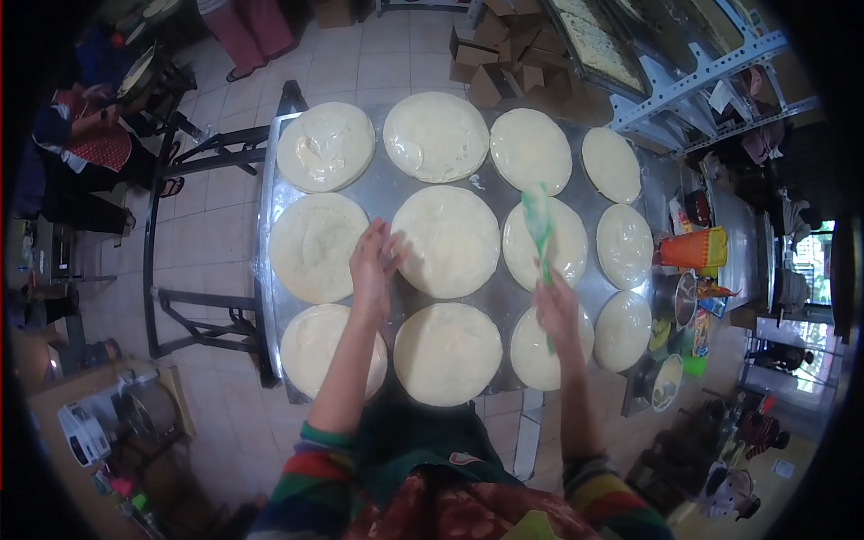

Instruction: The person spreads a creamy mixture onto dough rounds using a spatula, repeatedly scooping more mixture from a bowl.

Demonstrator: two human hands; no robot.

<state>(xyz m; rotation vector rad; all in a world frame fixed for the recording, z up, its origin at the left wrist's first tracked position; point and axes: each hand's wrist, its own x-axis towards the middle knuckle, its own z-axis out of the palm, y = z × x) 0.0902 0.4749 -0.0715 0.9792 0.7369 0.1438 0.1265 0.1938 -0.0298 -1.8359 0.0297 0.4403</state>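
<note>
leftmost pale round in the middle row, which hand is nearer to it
Left. The left hand is at the right edge of that pale round; the right hand is much farther right, holding a green tool.

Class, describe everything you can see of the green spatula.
The green spatula has a broad blade, paler and blurred towards its tip, and a slim handle; it looks like plastic or silicone. It points away from the person, blade foremost, in the grip of the right hand, with the handle's end showing below the fingers. The blade appears over the pale flat rounds in the third column from the left; whether it touches them cannot be told.
</note>
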